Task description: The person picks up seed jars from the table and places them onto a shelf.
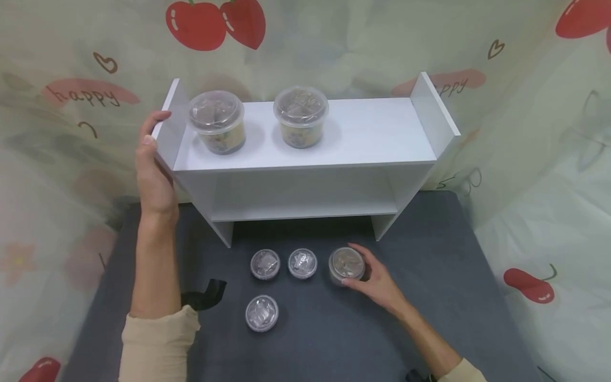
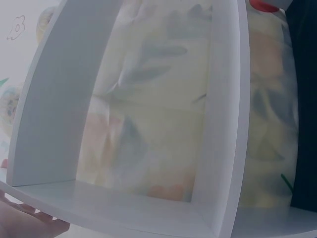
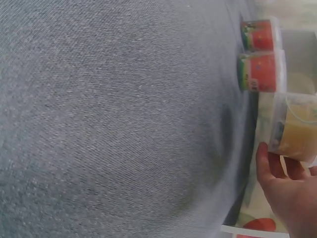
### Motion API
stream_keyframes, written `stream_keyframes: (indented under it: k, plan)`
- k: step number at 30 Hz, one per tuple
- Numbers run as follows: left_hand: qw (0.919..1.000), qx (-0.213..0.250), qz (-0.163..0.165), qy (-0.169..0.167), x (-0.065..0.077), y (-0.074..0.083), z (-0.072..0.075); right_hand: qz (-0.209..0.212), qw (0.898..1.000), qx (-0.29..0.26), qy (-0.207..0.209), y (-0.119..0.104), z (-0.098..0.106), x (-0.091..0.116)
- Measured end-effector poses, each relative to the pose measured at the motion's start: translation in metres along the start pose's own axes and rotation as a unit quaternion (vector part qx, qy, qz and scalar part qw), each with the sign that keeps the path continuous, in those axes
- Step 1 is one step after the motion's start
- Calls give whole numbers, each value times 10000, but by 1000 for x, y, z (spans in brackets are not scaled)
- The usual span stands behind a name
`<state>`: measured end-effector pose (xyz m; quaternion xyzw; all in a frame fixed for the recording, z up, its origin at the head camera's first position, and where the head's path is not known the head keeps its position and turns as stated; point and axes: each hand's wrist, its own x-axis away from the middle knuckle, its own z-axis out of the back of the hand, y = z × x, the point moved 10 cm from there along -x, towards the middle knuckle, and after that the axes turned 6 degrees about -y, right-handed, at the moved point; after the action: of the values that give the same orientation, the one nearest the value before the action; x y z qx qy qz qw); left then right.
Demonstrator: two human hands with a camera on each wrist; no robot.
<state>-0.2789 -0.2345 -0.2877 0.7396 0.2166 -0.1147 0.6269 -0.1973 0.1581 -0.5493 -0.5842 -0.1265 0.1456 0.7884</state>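
A white two-tier shelf (image 1: 305,192) stands on the dark cloth. My left hand (image 1: 155,175) grips its left side panel, fingers hooked over the edge; the left wrist view shows those fingers (image 2: 42,220) along the panel's outer side. On the top board sit two clear lidded tubs, a left tub (image 1: 220,130) and a middle tub (image 1: 302,119), both with yellowish contents. My right hand (image 1: 377,281) holds a third lidded tub (image 1: 347,263) in front of the shelf, thumb and fingers round its side. In the right wrist view this tub (image 3: 297,131) shows a yellow filling.
Three smaller lidded cups stand on the cloth: a left cup (image 1: 264,264), a middle cup (image 1: 303,263) and a nearer cup (image 1: 261,313). Red labels (image 3: 261,72) show on cups in the right wrist view. A patterned sheet (image 1: 334,48) hangs behind the shelf.
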Motion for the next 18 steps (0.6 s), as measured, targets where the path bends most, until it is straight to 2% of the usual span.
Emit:
stream_keyframes:
  k: [4,6,9,14,18]
  plan:
    - [10000,-33,-5,68,0,0,1,122,9997,162,-127,-30,0,4]
    - [10000,-54,-4,57,-1,0,0,169,9995,182,-178,-38,1,7]
    - [10000,-2,7,56,-2,0,-2,216,9993,195,-236,-39,1,9]
    - [9999,13,26,138,-1,-1,-1,320,9989,153,-311,-27,3,11]
    - [9998,109,-9,188,0,-2,0,529,9979,157,-330,-34,8,14]
